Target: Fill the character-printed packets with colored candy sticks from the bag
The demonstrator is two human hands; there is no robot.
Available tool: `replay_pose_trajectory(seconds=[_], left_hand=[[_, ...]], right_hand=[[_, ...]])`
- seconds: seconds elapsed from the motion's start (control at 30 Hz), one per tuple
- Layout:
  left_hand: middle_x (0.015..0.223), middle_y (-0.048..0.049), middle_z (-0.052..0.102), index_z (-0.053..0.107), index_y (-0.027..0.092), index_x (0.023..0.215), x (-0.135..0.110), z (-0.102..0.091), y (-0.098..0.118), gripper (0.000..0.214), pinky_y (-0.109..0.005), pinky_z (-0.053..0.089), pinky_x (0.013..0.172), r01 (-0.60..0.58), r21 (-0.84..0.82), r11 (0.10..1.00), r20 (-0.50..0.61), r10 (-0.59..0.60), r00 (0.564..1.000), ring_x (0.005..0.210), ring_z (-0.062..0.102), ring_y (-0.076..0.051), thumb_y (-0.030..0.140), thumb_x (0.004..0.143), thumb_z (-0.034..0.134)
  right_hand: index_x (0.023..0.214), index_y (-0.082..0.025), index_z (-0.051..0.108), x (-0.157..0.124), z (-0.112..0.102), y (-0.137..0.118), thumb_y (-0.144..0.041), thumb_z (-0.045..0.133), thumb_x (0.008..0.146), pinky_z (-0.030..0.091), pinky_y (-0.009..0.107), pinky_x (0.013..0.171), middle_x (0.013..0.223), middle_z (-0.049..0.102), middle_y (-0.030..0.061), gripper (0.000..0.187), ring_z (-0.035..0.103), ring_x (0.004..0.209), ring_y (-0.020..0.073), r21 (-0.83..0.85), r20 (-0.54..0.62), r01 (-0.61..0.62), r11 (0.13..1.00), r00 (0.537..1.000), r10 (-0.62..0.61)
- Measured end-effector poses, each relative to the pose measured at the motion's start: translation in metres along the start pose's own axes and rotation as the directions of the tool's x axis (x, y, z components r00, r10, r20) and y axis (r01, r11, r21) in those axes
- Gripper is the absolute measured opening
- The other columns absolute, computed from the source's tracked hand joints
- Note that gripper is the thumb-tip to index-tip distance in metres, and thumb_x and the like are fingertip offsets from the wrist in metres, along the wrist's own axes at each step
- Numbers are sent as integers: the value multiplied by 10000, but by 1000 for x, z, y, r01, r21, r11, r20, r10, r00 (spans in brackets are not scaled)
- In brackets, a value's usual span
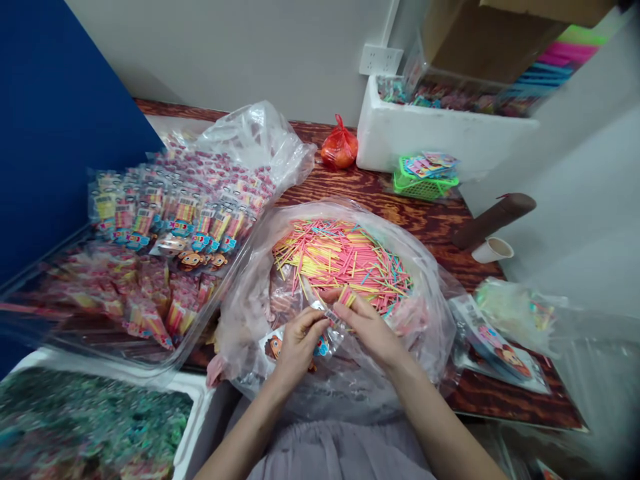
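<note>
My left hand (303,340) pinches a clear printed packet (323,343) with a cartoon face and blue lettering. Close beside it, my right hand (367,327) is closed around a small bunch of thin candy sticks (347,297), yellow and pink, at the packet's mouth. Both hands are over the near side of a large clear plastic bag (430,287). Inside that bag lies a heap of loose thin sticks (350,257) in pink, yellow and blue. How far the bunch is inside the packet, I cannot tell.
Filled packets (185,213) lie in a clear tray (200,333) at left. A foam box (185,400) stands front left. Behind are a red bag (340,147), a green basket (425,187) and a white foam box (425,133). Flat packets (500,350) and a paper cup (493,250) are at right.
</note>
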State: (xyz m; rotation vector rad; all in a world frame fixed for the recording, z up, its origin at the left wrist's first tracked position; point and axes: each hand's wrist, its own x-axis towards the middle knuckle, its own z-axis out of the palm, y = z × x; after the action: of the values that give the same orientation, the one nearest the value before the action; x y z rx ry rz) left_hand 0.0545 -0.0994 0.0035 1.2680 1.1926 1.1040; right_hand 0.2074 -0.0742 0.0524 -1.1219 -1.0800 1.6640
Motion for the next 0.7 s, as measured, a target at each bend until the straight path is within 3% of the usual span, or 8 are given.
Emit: replay_pose_trajectory(seconds=[0.1, 0.23, 0.37, 0.43, 0.57, 0.7], left_hand=[[836, -13, 608, 703, 187, 865, 0, -2, 2, 152, -233, 441, 711, -27, -45, 999, -21, 26, 999, 785, 571, -142, 302, 858, 604], [855, -12, 626, 712, 197, 884, 3, -6, 3, 130, -231, 458, 719, -40, -71, 997, -70, 35, 997, 809, 588, -145, 294, 834, 641], [896, -16, 658, 722, 209, 907, 5, -11, 2, 132, -231, 474, 766, -37, -87, 996, -66, 31, 997, 855, 609, -149, 286, 832, 645], [900, -20, 672, 726, 206, 904, 5, -14, 1, 142, -238, 481, 786, -18, -97, 995, -74, 10, 997, 869, 618, -157, 296, 828, 647], [907, -31, 696, 727, 193, 936, 6, -21, 0, 208, -255, 501, 765, 53, -135, 989, -130, -71, 989, 839, 635, -174, 337, 801, 664], [909, -39, 716, 722, 183, 942, 11, -26, 2, 225, -270, 499, 797, 74, -164, 984, -48, -83, 995, 859, 642, -185, 338, 788, 669]], right_hand=[[1198, -258, 532, -5, 6, -4, -346, 584, 891, 427, 362, 956, 1154, 655, 39, 323, 596, 1071, 197, -97, -59, 106, 990, 992, -112], [1159, -241, 531, -4, 16, -2, -354, 493, 949, 443, 357, 910, 1050, 680, 49, 241, 614, 976, 190, -242, -192, 232, 942, 940, -280], [946, -220, 651, -3, 22, 3, -324, 447, 972, 423, 359, 942, 1089, 646, 63, 231, 576, 1063, 203, -438, -95, 325, 838, 910, -403], [993, -231, 657, -5, 25, 5, -292, 464, 965, 408, 357, 970, 1141, 615, 61, 204, 546, 1118, 203, -493, -65, 357, 793, 894, -442], [1085, -242, 582, -7, 31, 7, -229, 496, 946, 437, 338, 931, 1147, 577, 62, 164, 540, 1109, 192, -496, -131, 377, 782, 858, -497], [940, -217, 624, -6, 39, 6, -169, 501, 931, 420, 363, 942, 1099, 588, 69, 133, 532, 1097, 206, -616, 21, 395, 681, 873, -487]])
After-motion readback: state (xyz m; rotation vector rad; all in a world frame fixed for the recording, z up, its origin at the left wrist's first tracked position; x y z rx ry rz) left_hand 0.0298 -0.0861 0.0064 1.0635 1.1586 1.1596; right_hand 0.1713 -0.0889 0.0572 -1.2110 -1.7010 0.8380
